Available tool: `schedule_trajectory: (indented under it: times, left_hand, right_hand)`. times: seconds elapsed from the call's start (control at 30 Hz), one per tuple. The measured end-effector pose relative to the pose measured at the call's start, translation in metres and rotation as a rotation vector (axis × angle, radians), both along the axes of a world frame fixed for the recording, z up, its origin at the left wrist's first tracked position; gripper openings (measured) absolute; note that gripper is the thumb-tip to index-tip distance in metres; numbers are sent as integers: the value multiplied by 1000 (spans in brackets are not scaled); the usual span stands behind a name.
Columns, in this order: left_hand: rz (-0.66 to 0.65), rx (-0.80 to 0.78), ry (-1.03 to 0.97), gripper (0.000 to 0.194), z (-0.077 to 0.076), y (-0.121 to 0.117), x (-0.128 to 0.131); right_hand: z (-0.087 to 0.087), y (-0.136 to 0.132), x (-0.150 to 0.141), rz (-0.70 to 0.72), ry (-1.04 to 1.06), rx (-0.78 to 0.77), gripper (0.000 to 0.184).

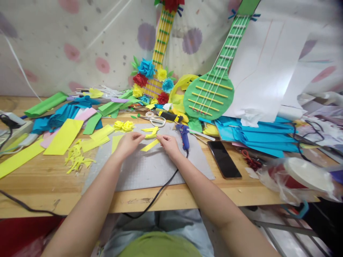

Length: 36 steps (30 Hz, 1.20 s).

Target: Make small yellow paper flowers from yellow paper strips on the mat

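Between my two hands, over the grey cutting mat (136,175), a narrow yellow paper strip (150,135) is stretched. My left hand (130,144) pinches its left end, and my right hand (168,144) pinches the right end. Another yellow strip (150,145) lies on the mat just below it, close to my right fingers. A yellow paper flower (123,126) rests at the mat's upper left edge. Scissors (157,121) with pale handles lie beyond my hands. To the right of my right hand is a blue glue gun (183,137), its black cord running under my right forearm.
A phone (224,159) lies right of the mat. Yellow sheets (64,137) and curled scraps (77,157) cover the left side. Behind stand a green paper lute (210,94) and a yellow one (161,39) with flowers. Blue crepe paper (257,135) and a plastic-wrapped tub (302,175) are right.
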<state>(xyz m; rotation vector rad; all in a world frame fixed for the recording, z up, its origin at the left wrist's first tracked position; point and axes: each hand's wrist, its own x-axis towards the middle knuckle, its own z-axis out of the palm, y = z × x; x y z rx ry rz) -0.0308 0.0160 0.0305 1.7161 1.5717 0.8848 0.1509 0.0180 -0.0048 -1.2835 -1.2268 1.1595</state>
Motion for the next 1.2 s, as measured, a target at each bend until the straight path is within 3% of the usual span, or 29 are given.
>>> schedule_trajectory:
  times: [0.07, 0.23, 0.33, 0.47, 0.57, 0.6, 0.67, 0.77, 0.9, 1.03, 1.2]
  left_hand:
    - [-110, -8, 41, 32, 3, -2, 15]
    - [-100, -35, 137, 28, 3, -11, 38]
    - [-131, 12, 220, 24, 3, -15, 31]
    - [-168, -7, 281, 23, 5, -16, 11]
    - [-50, 20, 317, 24, 3, -14, 1]
    - [-11, 53, 292, 26, 2, -13, 1]
    - [-54, 100, 140, 32, -4, -11, 6]
    - [-150, 1, -86, 36, -16, -9, 17]
    - [-34, -50, -163, 31, -26, -7, 14]
    - [140, -51, 65, 29, -24, -4, -15]
    - [294, -73, 389, 26, -15, 0, -53]
  right_hand:
    - [2, -1, -2, 22, -21, 35, 35]
    - [-1, 1, 2, -26, 22, 25, 36]
    - [-5, 4, 4, -86, 51, 11, 36]
    - [-9, 5, 2, -66, 42, 12, 37]
    - [-9, 6, 0, -84, 34, 4, 38]
    - [-9, 6, 0, -79, 34, 7, 39]
    - [-8, 5, -2, -56, 41, 16, 40]
    - [-6, 3, -4, -17, 57, 2, 41]
    - [-6, 3, -3, 16, 41, -15, 44]
    - [-10, 7, -1, -46, 0, -2, 47]
    - [-10, 7, 2, -50, -72, 1, 35]
